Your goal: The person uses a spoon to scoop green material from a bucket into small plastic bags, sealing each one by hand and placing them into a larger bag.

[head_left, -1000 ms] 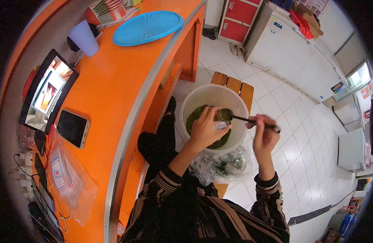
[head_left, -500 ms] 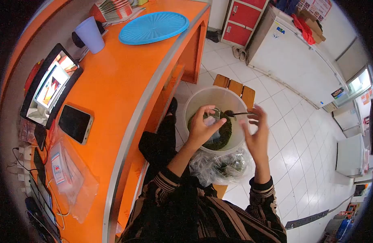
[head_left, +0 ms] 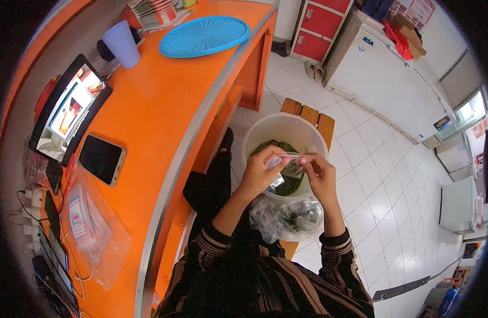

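A small clear plastic bag is stretched between my hands above a white bucket. My left hand pinches one side of the bag's top edge. With thumb and fingers together, my right hand grips the other side. Dark green, crumbled dried herb lies in the bottom of the bucket. A dark rounded shape, perhaps the spoon's head, shows in the herb behind my left fingers; most of it is hidden.
The bucket stands on a slatted wooden stool, with a larger clear plastic bag in front of it. On the left, an orange counter holds a phone, a screen, a purple cup and a blue lid.
My right hand has let go of the dark-handled spoon and moved left and down to the small bag. Both hands now pinch the bag's top edge.
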The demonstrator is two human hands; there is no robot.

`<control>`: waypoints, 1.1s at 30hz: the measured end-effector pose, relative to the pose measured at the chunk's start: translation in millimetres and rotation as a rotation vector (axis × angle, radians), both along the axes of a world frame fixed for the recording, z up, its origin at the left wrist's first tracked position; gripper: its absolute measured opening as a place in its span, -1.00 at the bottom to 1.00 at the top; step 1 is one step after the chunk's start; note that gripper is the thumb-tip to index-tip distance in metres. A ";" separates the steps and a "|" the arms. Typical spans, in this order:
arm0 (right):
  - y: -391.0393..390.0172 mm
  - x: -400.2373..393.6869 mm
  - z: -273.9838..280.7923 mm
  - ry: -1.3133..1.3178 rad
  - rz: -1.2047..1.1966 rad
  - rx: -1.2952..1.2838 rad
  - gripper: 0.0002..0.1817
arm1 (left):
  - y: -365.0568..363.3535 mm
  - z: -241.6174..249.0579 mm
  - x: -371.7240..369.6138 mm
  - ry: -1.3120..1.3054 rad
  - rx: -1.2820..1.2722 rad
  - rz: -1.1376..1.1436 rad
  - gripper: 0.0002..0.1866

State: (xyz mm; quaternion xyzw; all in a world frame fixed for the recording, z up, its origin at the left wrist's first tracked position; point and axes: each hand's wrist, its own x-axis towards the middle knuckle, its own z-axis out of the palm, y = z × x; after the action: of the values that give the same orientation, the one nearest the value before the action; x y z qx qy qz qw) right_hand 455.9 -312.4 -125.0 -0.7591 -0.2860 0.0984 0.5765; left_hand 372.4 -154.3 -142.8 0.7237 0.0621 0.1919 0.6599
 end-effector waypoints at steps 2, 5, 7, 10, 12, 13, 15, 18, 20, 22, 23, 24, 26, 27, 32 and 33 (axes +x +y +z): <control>-0.1 -1.3 0.1 0.009 0.010 0.079 -0.84 | -4.4 6.2 -2.5 -0.002 -0.090 0.009 -0.68; -2.6 -2.7 5.9 0.149 0.012 0.158 -0.84 | -5.2 -3.1 -1.4 0.031 -0.060 -0.080 -0.65; -6.4 -3.9 8.8 0.052 -0.056 0.094 -0.86 | -5.7 0.9 -2.3 -0.002 -0.010 -0.059 -0.66; -11.4 -9.3 12.5 -0.096 -0.049 0.013 -0.89 | -11.7 12.3 -3.1 -0.090 0.033 -0.017 -0.72; -10.6 -16.6 22.4 -0.132 -0.032 -0.008 -0.90 | -15.8 18.7 -4.6 -0.144 0.029 -0.002 -0.76; -11.3 -19.4 27.1 -0.171 -0.013 -0.029 -0.91 | -17.2 20.6 -5.3 -0.103 0.019 -0.031 -0.81; -16.2 -22.7 29.8 -0.170 -0.012 -0.041 -0.91 | -20.7 23.3 -6.6 -0.062 0.009 -0.068 -0.85; -30.8 -29.1 39.1 -0.196 -0.018 -0.085 -0.92 | -25.6 25.5 -12.1 -0.096 0.018 -0.068 -0.87; -47.8 -28.7 41.7 -0.225 -0.029 -0.115 -0.92 | -20.0 28.3 -18.9 -0.131 0.088 -0.025 -0.88; -72.7 -23.5 40.7 0.016 -0.158 -0.029 -0.91 | 0.4 1.3 -18.8 -0.079 -0.144 0.059 -0.87; -90.1 -18.6 38.7 0.047 -0.060 -0.183 -0.86 | 11.9 -14.3 -19.6 -0.025 -0.377 0.149 -0.86; -88.6 -21.0 39.0 0.048 -0.059 -0.184 -0.86 | 23.1 -22.5 -22.6 -0.025 -0.377 0.150 -0.86; -79.8 -32.3 39.3 -0.117 0.047 -0.455 -0.78 | 37.8 -38.0 -29.2 -0.492 -1.280 -0.437 -0.78; -71.8 -34.0 31.7 0.005 0.049 -0.394 -0.68 | 31.1 -52.4 -25.4 -0.571 -1.345 -0.486 -0.73; -2.9 -57.5 20.2 0.187 0.078 -0.029 -0.68 | -29.5 -26.9 -35.4 -0.316 -1.287 -0.168 -0.71; 4.7 -58.5 17.9 0.125 0.130 0.033 -0.68 | -37.0 -38.4 -35.3 -0.226 -1.307 -0.106 -0.72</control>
State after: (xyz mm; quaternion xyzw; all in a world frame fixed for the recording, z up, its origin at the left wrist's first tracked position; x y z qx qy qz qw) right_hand 397.3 -307.7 -107.2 -0.7218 -0.2996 0.1781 0.5980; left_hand 337.1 -191.4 -181.2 0.1521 0.0605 0.1570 0.9739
